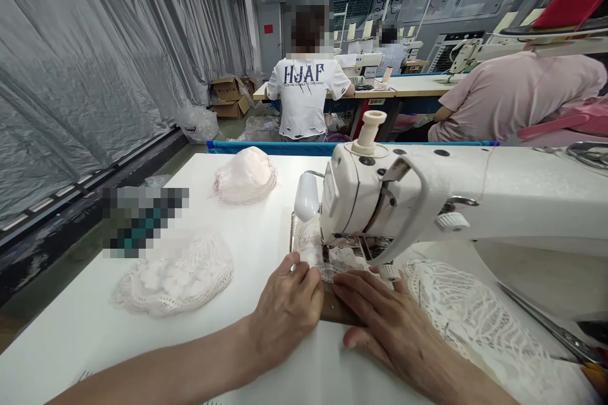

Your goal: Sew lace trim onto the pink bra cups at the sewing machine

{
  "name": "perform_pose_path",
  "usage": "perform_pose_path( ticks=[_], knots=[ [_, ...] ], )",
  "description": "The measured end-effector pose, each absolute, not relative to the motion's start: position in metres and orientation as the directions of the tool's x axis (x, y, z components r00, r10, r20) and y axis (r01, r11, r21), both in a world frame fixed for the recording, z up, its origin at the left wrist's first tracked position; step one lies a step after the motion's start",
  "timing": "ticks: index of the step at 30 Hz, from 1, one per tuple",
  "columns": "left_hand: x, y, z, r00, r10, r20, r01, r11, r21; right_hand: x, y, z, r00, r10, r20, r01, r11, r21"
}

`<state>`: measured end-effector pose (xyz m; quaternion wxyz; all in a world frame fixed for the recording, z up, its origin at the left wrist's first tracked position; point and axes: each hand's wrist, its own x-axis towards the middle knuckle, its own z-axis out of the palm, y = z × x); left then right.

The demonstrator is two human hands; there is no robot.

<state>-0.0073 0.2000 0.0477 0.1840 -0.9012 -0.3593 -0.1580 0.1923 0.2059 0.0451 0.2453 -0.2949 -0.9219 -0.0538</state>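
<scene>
The left grip (291, 307) curls at the white lace (310, 242), whether pinching it I cannot tell; the right grip (387, 309) lies flat, outstretched. The lace sits just beyond both grips beneath the sewing machine (361, 193), while a rounded lace piece (183, 272) rests on the tabletop (263, 234) left of the left grip.
</scene>
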Motion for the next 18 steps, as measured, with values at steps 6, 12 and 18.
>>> perform_pose_path(
  ticks=[6, 12, 18],
  knots=[
    [-0.007, 0.2, 0.047, 0.69, 0.564, 0.453, 0.707, -0.661, -0.253, 0.192, 0.206, 0.047, -0.699, 0.524, 0.487, 0.57, 0.819, -0.062],
    [-0.007, 0.204, 0.046, 0.686, 0.572, 0.449, 0.717, -0.639, -0.281, 0.191, 0.207, 0.046, -0.698, 0.523, 0.489, 0.587, 0.809, -0.027],
    [-0.012, 0.214, 0.043, 0.68, 0.594, 0.429, 0.726, -0.628, -0.281, 0.192, 0.209, 0.043, -0.666, 0.546, 0.508, 0.626, 0.78, -0.017]
  ],
)
